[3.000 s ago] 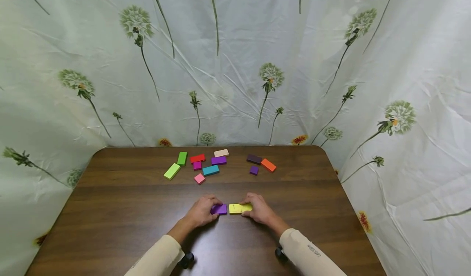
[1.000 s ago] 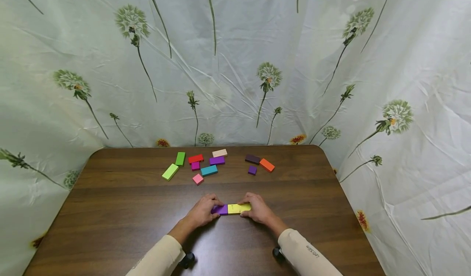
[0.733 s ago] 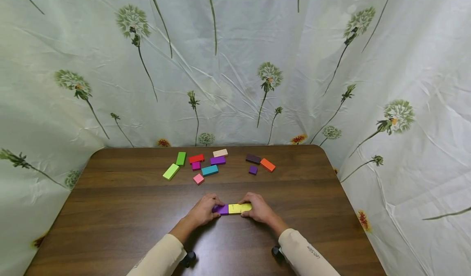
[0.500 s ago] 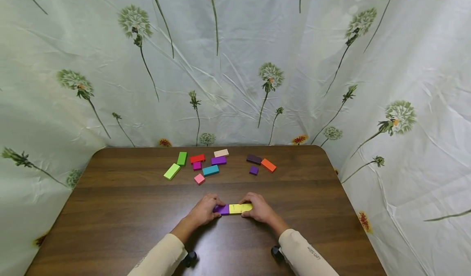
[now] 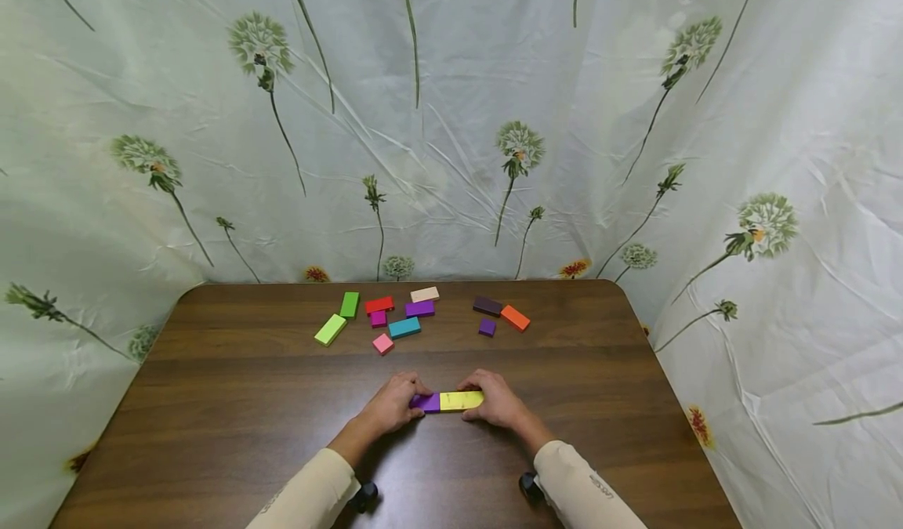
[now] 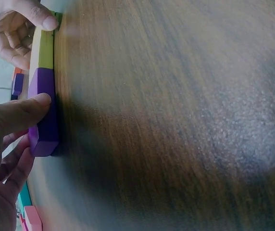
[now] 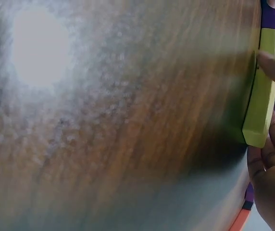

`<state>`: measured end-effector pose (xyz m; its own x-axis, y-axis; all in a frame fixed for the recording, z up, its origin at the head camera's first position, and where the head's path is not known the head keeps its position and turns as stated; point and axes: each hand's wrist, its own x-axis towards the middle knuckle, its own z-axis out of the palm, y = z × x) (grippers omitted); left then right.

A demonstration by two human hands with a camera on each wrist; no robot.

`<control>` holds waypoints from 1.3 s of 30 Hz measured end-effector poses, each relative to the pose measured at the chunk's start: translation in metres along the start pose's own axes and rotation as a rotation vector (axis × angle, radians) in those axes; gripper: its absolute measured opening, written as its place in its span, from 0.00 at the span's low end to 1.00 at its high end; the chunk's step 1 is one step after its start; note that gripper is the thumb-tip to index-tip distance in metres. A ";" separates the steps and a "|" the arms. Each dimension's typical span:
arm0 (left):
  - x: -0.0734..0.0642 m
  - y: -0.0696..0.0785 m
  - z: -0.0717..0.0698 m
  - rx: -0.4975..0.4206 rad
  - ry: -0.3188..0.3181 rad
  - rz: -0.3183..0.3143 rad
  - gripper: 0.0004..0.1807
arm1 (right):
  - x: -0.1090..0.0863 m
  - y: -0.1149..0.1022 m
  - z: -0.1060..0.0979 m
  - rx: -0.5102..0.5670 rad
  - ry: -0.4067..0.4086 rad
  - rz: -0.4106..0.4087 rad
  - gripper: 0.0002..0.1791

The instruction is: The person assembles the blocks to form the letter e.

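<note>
A purple block (image 5: pixel 429 403) and a yellow block (image 5: pixel 458 401) lie end to end in a row on the wooden table, their short ends meeting. My left hand (image 5: pixel 386 405) pinches the purple block between thumb and fingers at its left part. In the left wrist view the thumb lies along the near side of that purple block (image 6: pixel 43 127). My right hand (image 5: pixel 499 402) grips the yellow block near its right end. From the right wrist the yellow block (image 7: pixel 261 101) shows its long near side, thumb against it and fingers behind.
Farther back on the table (image 5: pixel 247 403) lie several loose blocks: lime (image 5: pixel 330 329), green (image 5: pixel 349 305), red (image 5: pixel 378 304), magenta (image 5: pixel 378 319), teal (image 5: pixel 404 327), pink (image 5: pixel 383 344), purple (image 5: pixel 419 309) and beige (image 5: pixel 425 295). Dark (image 5: pixel 487 305), orange (image 5: pixel 515 317) and small violet (image 5: pixel 487 327) blocks sit right.
Three seconds ago a small gap stood between the purple and yellow blocks. The left hand has moved slightly right with the purple block, and the ends now meet. Both hands keep their grip.
</note>
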<state>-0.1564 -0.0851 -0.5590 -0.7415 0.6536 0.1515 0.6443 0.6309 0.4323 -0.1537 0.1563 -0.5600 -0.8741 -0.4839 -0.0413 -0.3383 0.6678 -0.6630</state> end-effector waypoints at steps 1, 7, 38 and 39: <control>0.000 0.000 0.000 0.001 -0.004 -0.002 0.16 | 0.000 0.000 -0.002 0.018 -0.004 0.011 0.23; 0.002 0.000 0.000 -0.013 -0.061 -0.043 0.15 | 0.004 0.013 -0.032 0.132 0.085 0.051 0.26; 0.001 -0.004 -0.001 -0.028 -0.048 0.000 0.15 | 0.080 0.087 -0.108 -0.176 0.048 0.201 0.24; 0.001 -0.004 -0.001 -0.032 -0.049 -0.001 0.15 | 0.081 0.087 -0.108 -0.180 0.042 0.209 0.24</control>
<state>-0.1599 -0.0875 -0.5598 -0.7314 0.6734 0.1077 0.6369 0.6181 0.4608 -0.2915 0.2363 -0.5407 -0.9440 -0.3037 -0.1293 -0.2024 0.8421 -0.4999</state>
